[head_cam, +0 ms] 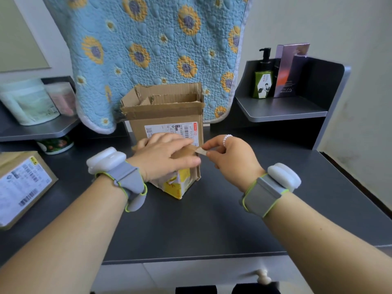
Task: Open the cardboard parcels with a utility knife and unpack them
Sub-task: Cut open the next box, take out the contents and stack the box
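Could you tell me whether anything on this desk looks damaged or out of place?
Yes: the open cardboard box behind the hands has ragged, torn top flaps, and a quilted floral blanket hangs over the desk directly behind it.

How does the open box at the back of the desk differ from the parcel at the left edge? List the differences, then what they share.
The open box stands upright with its top flaps raised; the left parcel lies flat and looks closed. The open box sits behind the hands at the desk's middle; the left parcel is partly cut off by the frame. Both are brown cardboard with white shipping labels.
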Tool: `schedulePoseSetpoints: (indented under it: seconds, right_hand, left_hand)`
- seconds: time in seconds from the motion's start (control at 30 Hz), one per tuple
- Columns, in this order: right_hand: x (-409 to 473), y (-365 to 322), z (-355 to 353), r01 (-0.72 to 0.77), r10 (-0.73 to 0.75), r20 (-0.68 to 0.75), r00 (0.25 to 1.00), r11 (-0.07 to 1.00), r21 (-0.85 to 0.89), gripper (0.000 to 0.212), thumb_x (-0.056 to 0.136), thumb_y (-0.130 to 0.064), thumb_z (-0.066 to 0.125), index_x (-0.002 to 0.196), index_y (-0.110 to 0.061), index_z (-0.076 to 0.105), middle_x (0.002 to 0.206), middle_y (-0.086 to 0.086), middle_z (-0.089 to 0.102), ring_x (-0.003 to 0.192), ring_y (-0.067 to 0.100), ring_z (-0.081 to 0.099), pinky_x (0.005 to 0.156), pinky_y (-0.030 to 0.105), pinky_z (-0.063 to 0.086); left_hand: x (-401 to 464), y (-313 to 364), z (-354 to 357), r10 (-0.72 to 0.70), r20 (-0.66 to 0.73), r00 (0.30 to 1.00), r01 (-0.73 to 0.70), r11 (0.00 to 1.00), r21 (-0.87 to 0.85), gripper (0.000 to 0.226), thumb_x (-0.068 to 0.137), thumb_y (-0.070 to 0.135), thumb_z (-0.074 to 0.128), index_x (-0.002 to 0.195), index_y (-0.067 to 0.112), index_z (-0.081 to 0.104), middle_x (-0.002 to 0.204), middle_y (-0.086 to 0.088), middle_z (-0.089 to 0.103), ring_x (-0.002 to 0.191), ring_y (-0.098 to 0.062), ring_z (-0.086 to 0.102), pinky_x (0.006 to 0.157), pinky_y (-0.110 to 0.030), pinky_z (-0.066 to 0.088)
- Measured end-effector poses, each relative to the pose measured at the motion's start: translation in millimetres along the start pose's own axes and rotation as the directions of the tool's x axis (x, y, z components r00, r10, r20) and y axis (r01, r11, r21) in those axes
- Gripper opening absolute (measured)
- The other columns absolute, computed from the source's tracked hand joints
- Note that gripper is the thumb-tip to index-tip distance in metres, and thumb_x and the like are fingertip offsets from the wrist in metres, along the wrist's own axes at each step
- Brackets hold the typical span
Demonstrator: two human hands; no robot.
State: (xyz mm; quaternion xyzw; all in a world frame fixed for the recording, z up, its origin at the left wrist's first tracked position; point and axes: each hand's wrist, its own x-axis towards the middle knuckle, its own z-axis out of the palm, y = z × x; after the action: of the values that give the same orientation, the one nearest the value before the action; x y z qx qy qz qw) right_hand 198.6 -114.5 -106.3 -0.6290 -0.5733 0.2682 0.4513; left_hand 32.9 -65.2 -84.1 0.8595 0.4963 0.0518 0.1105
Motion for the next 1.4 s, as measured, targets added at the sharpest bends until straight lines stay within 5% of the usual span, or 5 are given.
schedulePoseSetpoints:
  seconds: [0.13,0.37,0.73,0.97,1.4]
  right_hand:
    - [0.0,6.9,3.2,-0.057,0.058,-0.022,0.998,0.995,0.079,0.019,0.089,-0.009,0.053,0.093,-0.024,0.064,0.064,-0.007,0.051,0.057,0.009,0.047,0.059,0.024,0.043]
    - [-9.7,13.5,11.7,-0.22,0.205,0.081,0.975,0.879,0.423,0.021,0.088,0.0,0.052,0.1,-0.015,0.063,0.061,0.002,0.051,0.048,0.013,0.045,0.049,0.022,0.043]
    - [-14.9,5.2,20.4,-0.346,0.285,0.209,0.935,0.61,0.713,0.017,0.092,0.004,0.047,0.104,-0.004,0.055,0.063,0.006,0.049,0.037,0.008,0.046,0.036,0.015,0.043]
    - [-13.0,5.8,23.8,-0.385,0.284,0.284,0.916,0.422,0.821,0.016,0.093,0.003,0.044,0.103,-0.003,0.055,0.062,0.005,0.046,0.032,0.002,0.043,0.033,0.012,0.039]
    - [-15.3,7.4,30.5,-0.353,0.295,0.242,0.924,0.424,0.834,0.022,0.092,0.002,0.046,0.111,-0.001,0.058,0.06,0.002,0.05,0.034,0.002,0.043,0.032,0.012,0.035]
  left_hand:
    - [-5.8,-1.7,-11.0,0.052,0.165,0.985,-0.073,0.99,0.124,0.121,0.029,0.083,0.053,0.138,0.054,0.011,0.144,0.023,0.013,0.134,-0.002,0.001,0.109,-0.032,0.005]
    - [-10.3,-4.9,-25.9,0.086,0.32,0.944,-0.103,0.994,0.037,0.114,0.047,0.054,0.068,0.14,0.052,0.003,0.152,0.022,-0.006,0.141,-0.003,-0.009,0.117,-0.029,0.001]
    - [-0.1,5.4,-0.2,0.078,0.001,0.997,-0.078,0.994,0.076,0.095,0.062,0.054,0.075,0.14,0.044,0.022,0.144,0.011,0.024,0.135,-0.017,0.016,0.109,-0.034,0.016]
    - [4.6,-0.7,-20.2,0.1,0.216,0.971,-0.116,0.991,0.062,0.107,0.06,0.039,0.079,0.145,0.036,0.014,0.149,0.011,0.015,0.137,-0.015,0.015,0.112,-0.025,0.015]
    - [6.7,-2.2,-11.4,0.186,0.054,0.981,-0.183,0.981,-0.057,0.089,0.044,0.058,0.074,0.125,0.037,0.043,0.114,0.01,0.045,0.113,-0.014,0.043,0.102,-0.039,0.036]
